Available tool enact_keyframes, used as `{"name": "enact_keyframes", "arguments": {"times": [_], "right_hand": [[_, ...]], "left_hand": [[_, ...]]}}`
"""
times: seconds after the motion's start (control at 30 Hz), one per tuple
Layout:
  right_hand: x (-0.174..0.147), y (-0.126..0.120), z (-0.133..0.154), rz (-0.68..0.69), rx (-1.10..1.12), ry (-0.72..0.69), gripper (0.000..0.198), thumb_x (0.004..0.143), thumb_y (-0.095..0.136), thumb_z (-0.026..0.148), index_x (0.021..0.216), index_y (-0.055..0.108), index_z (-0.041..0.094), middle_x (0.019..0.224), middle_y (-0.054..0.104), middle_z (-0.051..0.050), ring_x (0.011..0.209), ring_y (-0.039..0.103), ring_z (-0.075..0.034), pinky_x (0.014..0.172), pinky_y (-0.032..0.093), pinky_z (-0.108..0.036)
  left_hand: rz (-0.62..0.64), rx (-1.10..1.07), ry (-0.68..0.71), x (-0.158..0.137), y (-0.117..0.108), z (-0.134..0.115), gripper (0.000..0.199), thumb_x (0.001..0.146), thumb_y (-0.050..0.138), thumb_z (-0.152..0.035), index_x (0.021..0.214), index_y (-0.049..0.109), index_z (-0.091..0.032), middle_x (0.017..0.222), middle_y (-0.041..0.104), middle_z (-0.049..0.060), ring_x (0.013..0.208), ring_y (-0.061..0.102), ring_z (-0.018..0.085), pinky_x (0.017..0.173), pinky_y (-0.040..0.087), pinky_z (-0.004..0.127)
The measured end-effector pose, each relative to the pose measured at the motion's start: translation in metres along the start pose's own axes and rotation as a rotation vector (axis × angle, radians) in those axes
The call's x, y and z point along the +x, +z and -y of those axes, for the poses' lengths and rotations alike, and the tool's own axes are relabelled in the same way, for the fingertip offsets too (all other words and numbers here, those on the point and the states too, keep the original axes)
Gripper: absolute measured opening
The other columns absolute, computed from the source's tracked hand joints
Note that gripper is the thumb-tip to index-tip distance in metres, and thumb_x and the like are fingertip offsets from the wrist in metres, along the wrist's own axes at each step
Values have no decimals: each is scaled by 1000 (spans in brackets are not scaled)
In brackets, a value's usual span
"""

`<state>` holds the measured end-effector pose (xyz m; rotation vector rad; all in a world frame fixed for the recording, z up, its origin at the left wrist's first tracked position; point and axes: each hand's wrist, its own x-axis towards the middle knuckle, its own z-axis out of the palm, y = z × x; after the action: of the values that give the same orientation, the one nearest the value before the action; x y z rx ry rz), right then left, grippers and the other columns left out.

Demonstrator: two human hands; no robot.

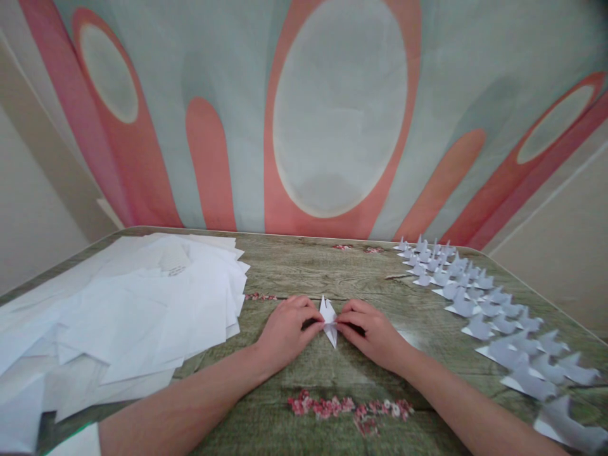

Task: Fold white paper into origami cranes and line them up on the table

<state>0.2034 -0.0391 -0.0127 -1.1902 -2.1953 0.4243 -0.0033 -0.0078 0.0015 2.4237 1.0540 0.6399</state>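
Note:
Between my two hands, over the middle of the table, is a small folded white paper [327, 311], long and narrow with pointed ends at top and bottom. My left hand [292, 326] pinches its left side between thumb and fingers. On the opposite side, my right hand [373, 332] pinches the right edge in the same way. One point of the paper faces away from me, the other toward me. The fingertips hide part of its middle.
A spread pile of white paper sheets [142, 304] covers the table's left side. Rows of folded white paper birds [463, 303] stand along the right. The wood-patterned tabletop [304, 266] bears printed pink flowers [327, 405]. Behind it hangs a coral and grey-green patterned backdrop [247, 95].

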Motion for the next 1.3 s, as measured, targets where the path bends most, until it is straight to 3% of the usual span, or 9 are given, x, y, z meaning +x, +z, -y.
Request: {"name": "enact_keyframes", "arguments": {"times": [0.27,0.73,1.3], "right_hand": [[6,6,-1,-17,120,143,18,86,50,25,74,61,19,73,54,-2,69,52,-13,65,42,-26],[8,6,-3,-26,150,142,10,82,55,24,75,61,19,84,54,-3,79,52,-15,71,42,-29],[14,13,-1,-90,35,191,16,81,54,22,66,57,18,74,53,-3,74,51,-16,70,41,-30]], "left_hand": [[-23,17,-53,2,2,1,14,81,55,-28,82,68,-24,83,59,1,84,51,18,77,38,29],[-34,-55,-49,6,-2,-3,14,77,54,-19,71,66,-19,80,63,2,81,54,17,78,39,31],[-102,104,-61,5,10,-2,15,82,51,-27,74,60,-19,81,56,3,84,49,19,79,36,33]]}}
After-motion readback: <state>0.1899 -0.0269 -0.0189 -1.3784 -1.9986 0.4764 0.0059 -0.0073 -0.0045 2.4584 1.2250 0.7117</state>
